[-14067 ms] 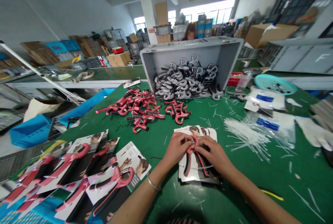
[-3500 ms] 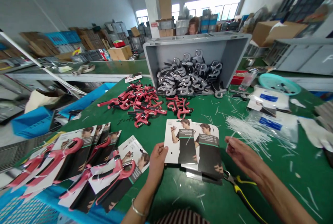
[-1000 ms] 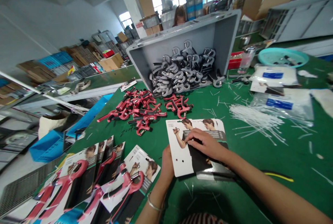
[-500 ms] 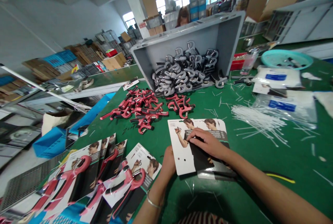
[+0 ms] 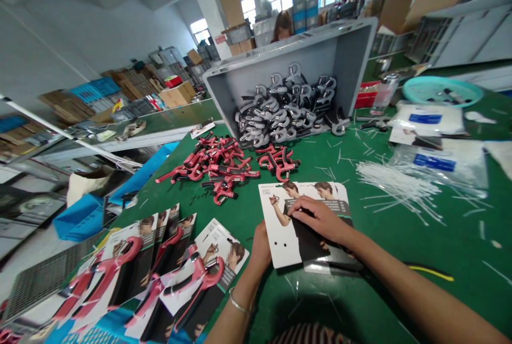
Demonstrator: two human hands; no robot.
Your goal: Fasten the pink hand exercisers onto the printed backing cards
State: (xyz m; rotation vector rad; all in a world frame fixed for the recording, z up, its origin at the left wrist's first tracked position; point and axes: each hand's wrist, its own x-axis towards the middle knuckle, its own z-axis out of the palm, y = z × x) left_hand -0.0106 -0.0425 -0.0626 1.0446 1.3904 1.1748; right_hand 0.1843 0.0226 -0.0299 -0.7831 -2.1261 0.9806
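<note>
A printed backing card (image 5: 280, 237) lies on top of a small stack of like cards (image 5: 332, 200) on the green table (image 5: 384, 237). My left hand (image 5: 260, 245) grips the top card's left edge, fingers tucked beneath it. My right hand (image 5: 318, 218) rests on the card's middle with fingertips pinched together on something I cannot make out. A pile of loose red hand grippers (image 5: 218, 165) lies beyond the cards. White cable ties (image 5: 396, 186) are strewn to the right.
A tipped grey crate (image 5: 352, 50) spills grey hand grippers (image 5: 284, 112). Carded red grippers (image 5: 160, 274) pile up at lower left. Yellow-handled cutters (image 5: 430, 272) lie by my right forearm. Plastic bags (image 5: 444, 160) and a teal bowl (image 5: 442, 90) sit far right. A person (image 5: 282, 26) sits behind the crate.
Since 3.5 s ago my right hand moved from the cable ties onto the top card. Over the last second both hands barely moved; only the view shifted slightly.
</note>
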